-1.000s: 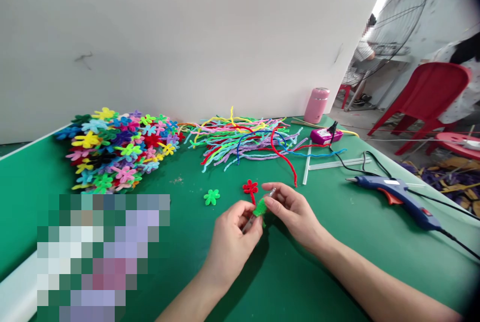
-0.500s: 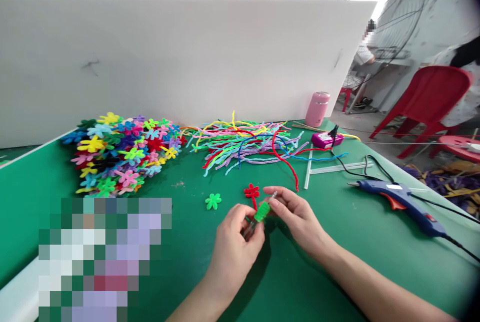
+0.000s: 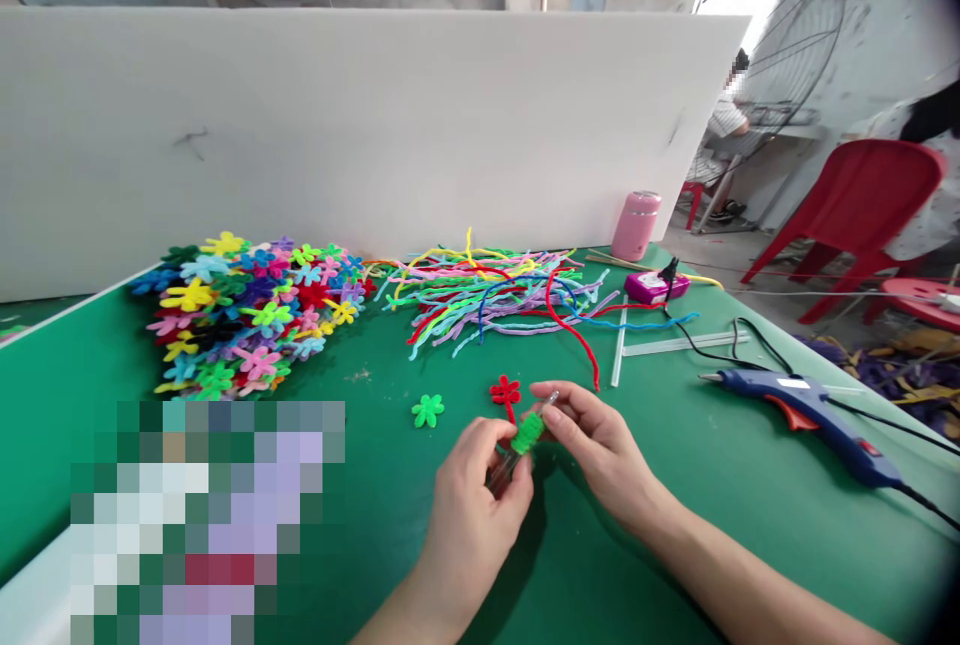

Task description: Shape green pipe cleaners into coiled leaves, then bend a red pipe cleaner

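My left hand (image 3: 480, 485) is closed round the lower part of a thin, see-through rod (image 3: 504, 470), which tilts up to the right. A bright green pipe cleaner (image 3: 528, 433) is wound in a tight coil on the rod. With thumb and fingers, my right hand (image 3: 589, 435) pinches at the coil's upper end, and the rod's tip shows beside the thumb. Just beyond my hands lies a red pipe-cleaner flower (image 3: 505, 389) with a red stem running toward my left fingers. A green pipe-cleaner flower (image 3: 428, 411) rests flat on the table to the left.
Many colourful flowers (image 3: 255, 315) are heaped at the left, and loose pipe cleaners (image 3: 495, 295) lie at the back. Rightward are a blue glue gun (image 3: 806, 415) with a cord, clear glue sticks (image 3: 682, 343), a purple box (image 3: 656, 285) and a pink flask (image 3: 636, 225). A white board (image 3: 375, 135) stands behind.
The whole view has shifted slightly downward. Both hands keep their hold on the rod and the green coil, with little visible movement otherwise.
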The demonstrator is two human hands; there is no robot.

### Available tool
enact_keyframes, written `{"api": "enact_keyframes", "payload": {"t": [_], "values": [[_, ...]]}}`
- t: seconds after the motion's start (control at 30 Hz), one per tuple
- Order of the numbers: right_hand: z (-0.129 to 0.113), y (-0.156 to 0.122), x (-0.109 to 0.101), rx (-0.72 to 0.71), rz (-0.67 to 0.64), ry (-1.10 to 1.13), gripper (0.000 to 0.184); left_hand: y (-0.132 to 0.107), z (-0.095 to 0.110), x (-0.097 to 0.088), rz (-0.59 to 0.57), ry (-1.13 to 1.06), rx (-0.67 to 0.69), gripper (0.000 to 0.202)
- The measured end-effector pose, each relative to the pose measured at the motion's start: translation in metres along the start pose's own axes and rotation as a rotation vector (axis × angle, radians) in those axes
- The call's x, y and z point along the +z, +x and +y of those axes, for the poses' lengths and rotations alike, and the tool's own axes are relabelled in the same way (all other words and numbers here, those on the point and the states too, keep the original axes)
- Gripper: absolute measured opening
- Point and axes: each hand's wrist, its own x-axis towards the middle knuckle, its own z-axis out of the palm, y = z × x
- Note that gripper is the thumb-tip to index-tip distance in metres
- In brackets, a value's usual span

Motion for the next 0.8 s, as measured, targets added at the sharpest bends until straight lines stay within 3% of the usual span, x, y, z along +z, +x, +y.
{"api": "enact_keyframes", "payload": {"t": [0.63,0.8], "values": [[0.0012,-0.0008,-0.0005,-0.003,-0.003,0.009,0.027,-0.0017,-0.0005,-0.0004,-0.026,0.02,-0.037,0.003],[0.0052,-0.0002,-0.0023,-0.039,0.001,-0.082,0.026,-0.0002,0.0004,-0.001,-0.066,-0.102,-0.085,0.023]]}}
